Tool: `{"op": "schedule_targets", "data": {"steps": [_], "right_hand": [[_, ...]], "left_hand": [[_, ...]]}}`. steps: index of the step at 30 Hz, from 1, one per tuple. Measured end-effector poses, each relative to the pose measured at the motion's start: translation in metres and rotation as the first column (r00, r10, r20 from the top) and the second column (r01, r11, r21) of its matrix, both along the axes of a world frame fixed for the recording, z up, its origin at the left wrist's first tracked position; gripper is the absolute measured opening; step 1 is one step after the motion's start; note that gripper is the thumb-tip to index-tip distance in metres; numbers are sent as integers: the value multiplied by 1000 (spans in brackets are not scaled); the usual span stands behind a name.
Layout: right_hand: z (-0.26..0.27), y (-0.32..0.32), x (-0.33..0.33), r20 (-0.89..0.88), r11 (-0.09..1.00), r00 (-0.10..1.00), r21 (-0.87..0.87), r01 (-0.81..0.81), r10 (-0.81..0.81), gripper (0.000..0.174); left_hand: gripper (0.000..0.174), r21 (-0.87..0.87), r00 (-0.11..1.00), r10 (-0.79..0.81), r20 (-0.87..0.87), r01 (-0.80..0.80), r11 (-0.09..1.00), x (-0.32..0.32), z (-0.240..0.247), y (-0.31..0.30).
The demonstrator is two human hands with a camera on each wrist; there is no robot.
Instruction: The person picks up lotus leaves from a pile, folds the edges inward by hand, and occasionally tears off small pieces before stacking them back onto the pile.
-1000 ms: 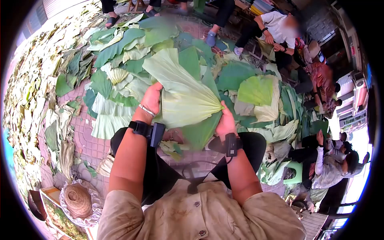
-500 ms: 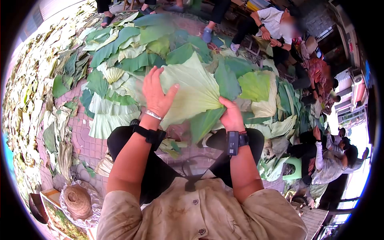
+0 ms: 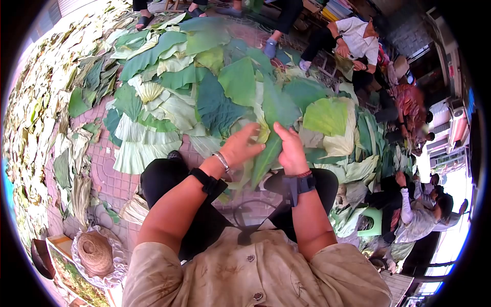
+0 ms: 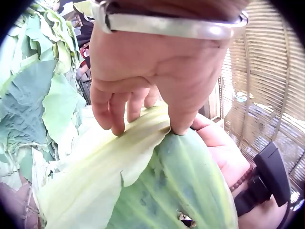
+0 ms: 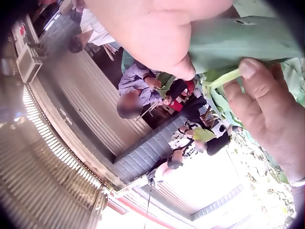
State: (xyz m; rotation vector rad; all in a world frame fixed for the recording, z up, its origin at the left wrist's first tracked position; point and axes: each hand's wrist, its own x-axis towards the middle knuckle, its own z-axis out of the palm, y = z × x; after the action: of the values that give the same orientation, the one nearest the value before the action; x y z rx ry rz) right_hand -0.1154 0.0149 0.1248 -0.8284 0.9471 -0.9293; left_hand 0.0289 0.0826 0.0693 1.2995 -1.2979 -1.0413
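Note:
A large lotus leaf [image 3: 271,148], green on one face and pale on the other, hangs folded between both hands in front of the knees. My left hand [image 3: 238,148], wearing a silver bangle, pinches the gathered edge; in the left wrist view its fingers [image 4: 117,121] lie on the pale layer and the thumb is at the fold. My right hand [image 3: 292,153] grips the leaf from the other side, partly hidden behind it in the left wrist view. A pale rib [image 5: 225,77] sticks out by the left fingertips in the right wrist view.
Layered green leaves [image 3: 220,102] spread over the paving ahead. Drying leaves [image 3: 46,92] cover the ground at left. A straw hat [image 3: 96,253] lies at lower left. Several people sit at right, one near a green stool [image 3: 371,222].
The left hand let go of the leaf, opened, then came rightward to the right hand and took hold of the gathered part. The spread leaf has become narrow and folded.

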Motion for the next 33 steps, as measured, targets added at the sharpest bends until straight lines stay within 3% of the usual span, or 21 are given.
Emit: {"op": "schedule_targets", "data": {"steps": [1,4,8,15,18,20,22,23,24,27,28,29,31,32,33], "right_hand": [[0,0,0,25,1000,999,11,-21,20,24],[1,0,-5,54,997,996,1,-76,76,20],[13,1,-13,-22,989,998,-138,-54,52,14],[31,1,-23,-176,907,977,-420,35,-120,3],[25,2,-32,-427,876,897,-470,-112,-114,10],[29,9,-27,-751,820,647,-450,-354,-133,10],[26,18,-15,-862,660,434,-488,-570,-263,14],[20,22,-8,-839,509,399,-542,-669,-369,19],[15,26,-1,-797,341,378,-559,-756,-471,24],[17,34,26,-587,47,698,-778,-627,-409,25],[1,33,23,-620,43,641,-733,-679,-452,34],[-2,35,23,-634,60,622,-721,-691,-459,37],[-4,38,23,-662,97,579,-694,-714,-476,44],[-4,37,24,-654,93,580,-698,-710,-486,41],[-3,35,25,-646,89,580,-702,-706,-496,39]], "left_hand": [[46,16,998,32,-57,-31,999,-1,-4,-1],[28,-189,975,112,-192,-149,971,10,-20,-12],[22,97,769,337,-543,-341,935,25,-22,-15],[23,280,526,455,-718,-380,881,52,-16,-21],[25,325,539,420,-730,-267,907,57,-12,-17],[26,324,573,353,-740,-156,933,56,-8,-14],[26,297,607,256,-753,-33,954,52,-1,-11],[25,272,620,194,-760,33,962,49,1,-9],[24,246,629,132,-766,98,964,46,2,-8],[32,178,569,76,-819,126,976,36,2,-2],[35,-80,890,-127,-437,102,992,44,-23,0],[39,-343,998,-48,34,57,938,53,-48,2],[41,-349,962,23,271,76,934,57,-36,5],[39,-245,992,-116,-58,99,965,55,-29,5],[37,-146,901,-164,-402,113,983,54,-24,4]]}}
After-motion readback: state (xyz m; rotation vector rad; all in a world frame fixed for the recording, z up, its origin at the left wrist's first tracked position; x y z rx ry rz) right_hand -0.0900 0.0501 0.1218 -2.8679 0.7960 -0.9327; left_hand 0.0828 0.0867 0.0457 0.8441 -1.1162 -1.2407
